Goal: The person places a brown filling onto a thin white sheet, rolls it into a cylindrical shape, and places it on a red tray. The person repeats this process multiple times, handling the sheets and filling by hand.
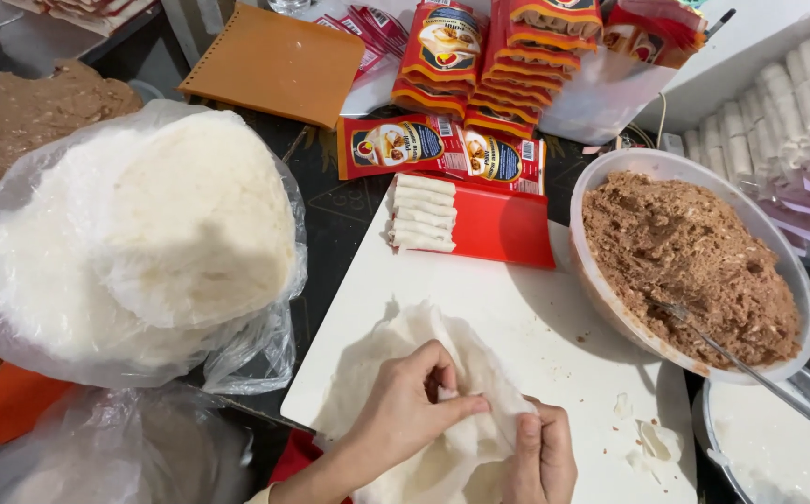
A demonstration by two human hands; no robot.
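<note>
Hands (405, 420) (540, 457) pinching wrapper (424, 341) — fingers curled.

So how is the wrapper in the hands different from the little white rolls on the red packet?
The wrapper lies spread out, thin and crumpled on the white board, pinched by the left hand and right hand. The rolls are rolled into tight sticks, stacked in a neat row on the red packet, and no hand touches them. Both look white and thin-skinned.
</note>
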